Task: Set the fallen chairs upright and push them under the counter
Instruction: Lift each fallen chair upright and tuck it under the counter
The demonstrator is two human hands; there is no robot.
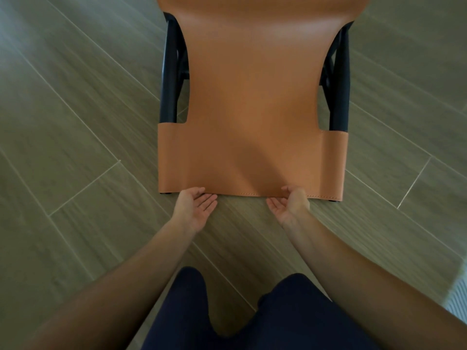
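- The tan leather sling chair with black tubular frame [252,109] lies on its back on the grey wood-grain plank floor [75,147]; its top edge is nearest the person, and the seat end runs out of the picture at the top
- The left hand [195,207] and right hand [290,205] sit palm-up at that stitched edge; the fingers are straight and hold nothing, the thumbs lie just at the leather, and neither hand has closed on it
- To lift well, I would slide the fingers fully under the edge and spread the hands wider, towards the frame posts, since the soft leather between them may sag; then raise both sides evenly, pivoting the chair on its rear feet
- Hidden: the legs and seat are cut off above; whether the fingertips touch the hem is hard to tell; the counter and any other chairs are not in view
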